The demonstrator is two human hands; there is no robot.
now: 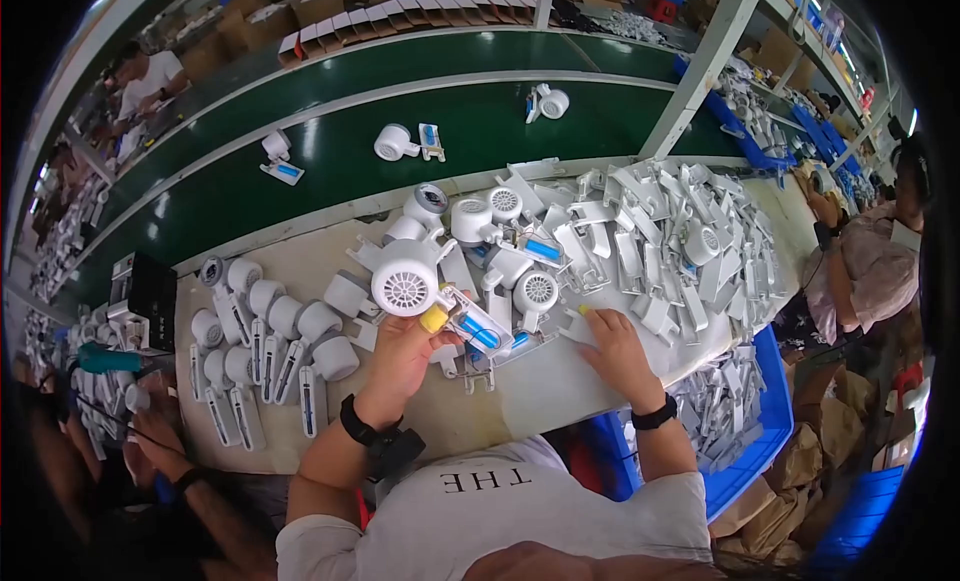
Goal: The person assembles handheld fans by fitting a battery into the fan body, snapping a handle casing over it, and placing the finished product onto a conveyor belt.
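Note:
My left hand [402,356] is closed around a white handheld fan [405,278] with a round slotted grille. Its handle is uncovered and shows a blue battery cell [478,331]. A yellow finger cot [434,318] covers one fingertip of this hand. On the right, my right hand [617,349] is low over the table, thumb and forefinger apart. Between them lies a white plastic cover [575,328]; I cannot see a firm grip on it. More white fans [537,291] lie piled just beyond my hands, some with blue cells showing.
A heap of white plastic covers [655,216] fills the table's right side. Fan units [265,296] stand in rows at left. Beyond runs a green conveyor belt [330,161] carrying fans. A blue crate [775,401] of parts sits at lower right. Other people work at both sides.

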